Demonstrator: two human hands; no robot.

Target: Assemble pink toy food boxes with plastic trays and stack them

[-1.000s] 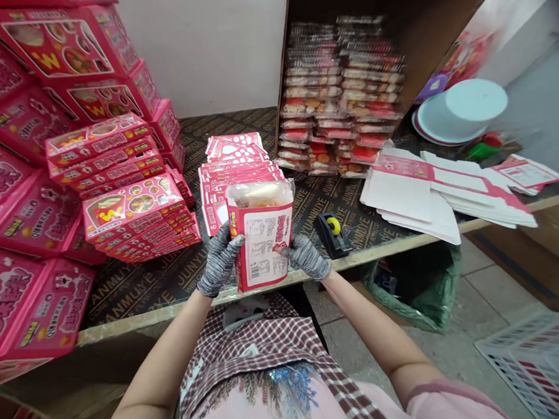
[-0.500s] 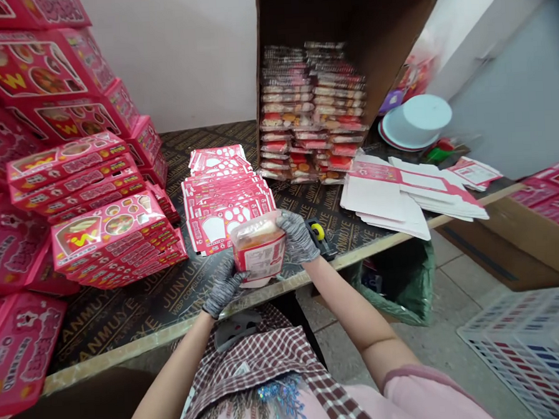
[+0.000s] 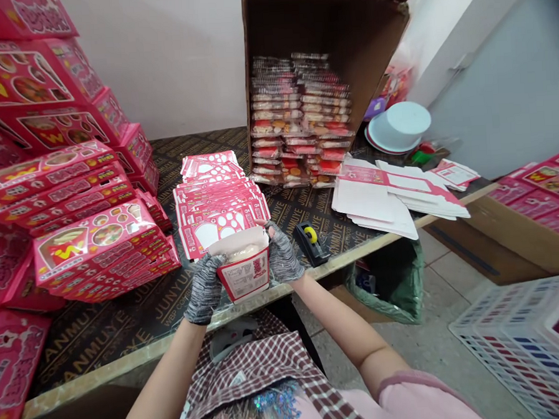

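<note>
Near the front edge of the table, a small red-and-white carton (image 3: 246, 277) stands between my hands, its top flap up at the back. Something pale in clear wrap shows inside the carton. My left hand (image 3: 205, 287), in a grey knit glove, grips the carton's left side. On the other side my right hand (image 3: 284, 254), gloved the same way, is closed on the right edge with its thumb and fingertips near the rim. Flat printed cards (image 3: 220, 206) lie overlapped in a pile just behind the carton.
Pink printed boxes (image 3: 94, 244) are stacked high on the left. A large cardboard box (image 3: 374, 48) on its side holds wrapped packets (image 3: 298, 133). A tape dispenser (image 3: 312, 242), folded white cartons (image 3: 377, 198) and a pale blue tub (image 3: 404, 126) lie rightward. Below are a green-lined bin (image 3: 405, 290) and a white crate (image 3: 511, 335).
The wrapped packet that stuck out of the carton now sits lower inside it, and the white flap shows upright. Both hands have shifted to the carton's sides. The view has moved slightly right.
</note>
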